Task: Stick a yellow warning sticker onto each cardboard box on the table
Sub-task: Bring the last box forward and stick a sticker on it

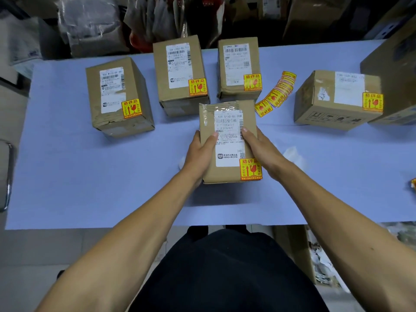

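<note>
Cardboard box (pixel 228 140), frame centre, on blue table (pixel 90 176) | yellow sticker (pixel 250 168) at lower-right corner | left hand (pixel 200 154), right hand (pixel 258 149) clasp its sides | likely light, stiff; grip side walls | spare stickers (pixel 276 93) upper right

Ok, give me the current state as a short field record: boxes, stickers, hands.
boxes stickered: five in view, each with a yellow sticker
held box: gripped at both sides, sticker at its near right corner
left hand: on the box's left side
right hand: on its right side
spare stickers: strip on the table behind the held box
</note>
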Available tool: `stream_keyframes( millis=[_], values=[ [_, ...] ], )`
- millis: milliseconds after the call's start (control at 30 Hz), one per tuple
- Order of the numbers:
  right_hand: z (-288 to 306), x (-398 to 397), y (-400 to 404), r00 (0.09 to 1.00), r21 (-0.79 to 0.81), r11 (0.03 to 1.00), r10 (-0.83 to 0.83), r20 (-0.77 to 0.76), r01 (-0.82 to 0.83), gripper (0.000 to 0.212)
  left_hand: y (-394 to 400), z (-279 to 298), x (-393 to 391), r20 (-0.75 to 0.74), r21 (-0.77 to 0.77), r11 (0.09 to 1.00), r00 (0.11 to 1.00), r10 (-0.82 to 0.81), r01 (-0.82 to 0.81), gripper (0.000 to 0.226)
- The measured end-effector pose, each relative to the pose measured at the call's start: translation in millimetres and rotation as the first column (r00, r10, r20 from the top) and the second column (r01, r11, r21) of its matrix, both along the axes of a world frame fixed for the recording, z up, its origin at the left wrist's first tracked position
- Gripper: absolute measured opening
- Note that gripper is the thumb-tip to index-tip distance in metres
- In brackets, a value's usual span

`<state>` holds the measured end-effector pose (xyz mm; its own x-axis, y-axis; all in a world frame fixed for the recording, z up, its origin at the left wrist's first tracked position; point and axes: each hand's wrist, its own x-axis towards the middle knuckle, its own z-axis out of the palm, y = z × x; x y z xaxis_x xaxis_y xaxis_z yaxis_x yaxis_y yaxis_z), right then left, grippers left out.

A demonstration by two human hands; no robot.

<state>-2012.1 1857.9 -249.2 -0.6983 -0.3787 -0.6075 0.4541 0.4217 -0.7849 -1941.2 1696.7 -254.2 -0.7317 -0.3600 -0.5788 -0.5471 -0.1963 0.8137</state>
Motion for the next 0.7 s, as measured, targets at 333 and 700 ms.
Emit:
stream_keyframes(
  millis=[333, 700],
  values=[
    [43, 48, -81, 0.99, -0.067, 0.991, 0.108, -0.087, -0.114, 0.043, -69, 43, 68, -0.088, -0.017, 0.986, 0.982, 0.166, -0.168, 0.039],
    [18, 118, -222, 0.92, -0.059, 0.919, 0.392, 0.006, -0.391, 0.062, -188, 41, 176, 0.017, -0.036, 0.927, 0.927, 0.374, -0.373, 0.027]
  ],
)
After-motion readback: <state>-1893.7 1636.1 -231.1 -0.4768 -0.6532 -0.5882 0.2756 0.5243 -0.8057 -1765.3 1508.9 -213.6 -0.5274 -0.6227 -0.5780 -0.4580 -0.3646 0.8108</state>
